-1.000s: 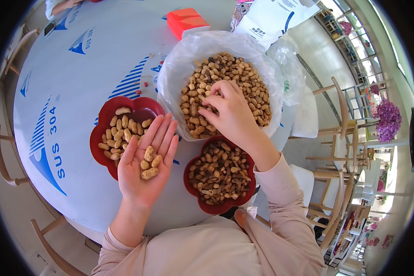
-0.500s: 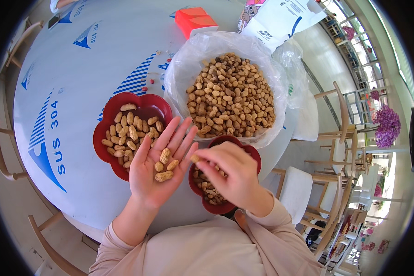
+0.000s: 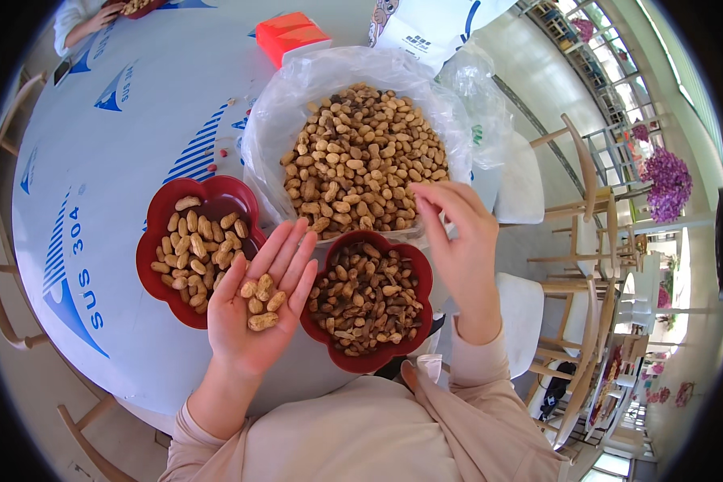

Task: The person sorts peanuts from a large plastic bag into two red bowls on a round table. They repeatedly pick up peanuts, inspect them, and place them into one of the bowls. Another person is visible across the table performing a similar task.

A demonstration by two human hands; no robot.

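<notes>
My left hand lies palm up with its fingers stretched out. Several peanuts in the shell rest on its palm. Over the right side of a big peanut heap is my right hand; its thumb and forefinger are bent, their tips a little apart, with no peanut visible between them. A clear plastic bag lines and surrounds the heap. Beyond my left hand stands a red flower-shaped bowl of pale peanuts. A second red bowl, between my hands, contains darker, shrivelled peanuts.
An orange-red tissue pack and a white bag are at the back of the round table. A few reddish kernels lie loose. At the far left, another person's hand is by a bowl. Chairs stand on the right.
One more peanut lies on my left palm. My right hand has let its peanut go and moved right and up to the big heap, uncovering the near bowl. The view has shifted.
</notes>
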